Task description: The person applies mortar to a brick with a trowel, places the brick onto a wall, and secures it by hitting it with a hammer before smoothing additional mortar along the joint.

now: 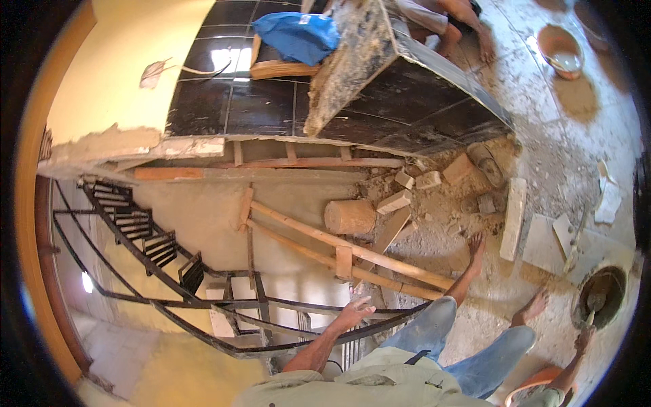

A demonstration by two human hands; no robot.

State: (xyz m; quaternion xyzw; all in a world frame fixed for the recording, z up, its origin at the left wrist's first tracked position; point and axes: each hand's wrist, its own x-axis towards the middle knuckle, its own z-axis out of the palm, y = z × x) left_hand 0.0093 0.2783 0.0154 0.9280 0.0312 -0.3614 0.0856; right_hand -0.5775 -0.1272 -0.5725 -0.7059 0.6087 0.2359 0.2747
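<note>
My left hand (355, 313) is held out over the black metal railing (285, 303). Its fingers are stretched apart and I see nothing gripped in them. Low on the right, my right hand (584, 336) is closed round the handle of what looks like a trowel (590, 316). The tool's end reaches into a round, dark bucket (582, 298) with greyish material inside. Just beyond the left hand, two long wooden poles joined by short crosspieces form a ladder (366, 254) that slants toward my bare feet.
Broken bricks (395, 201), a clay-coloured bucket (349, 216) and rubble lie ahead. Black-tiled counter panels (420, 102) stand beyond, a blue bag (296, 37) on top. Another person (451, 20) crouches at the back. A black staircase (146, 234) drops away at left. An orange tub (536, 386) sits beside me.
</note>
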